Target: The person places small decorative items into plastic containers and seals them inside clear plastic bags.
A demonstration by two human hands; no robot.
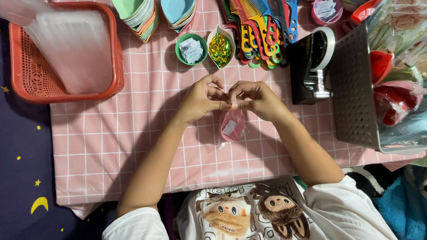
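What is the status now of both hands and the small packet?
Left hand and right hand pinch the top of small clear plastic packet with pink dish inside. Packet over pink checked tablecloth. Nothing blocking.

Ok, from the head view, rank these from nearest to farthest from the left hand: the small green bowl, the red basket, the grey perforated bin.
1. Small green bowl: just above the left hand, on the pink checked cloth.
2. Red basket: far left, holding clear bags.
3. Grey perforated bin: far right, beyond the right hand and the black tape dispenser.
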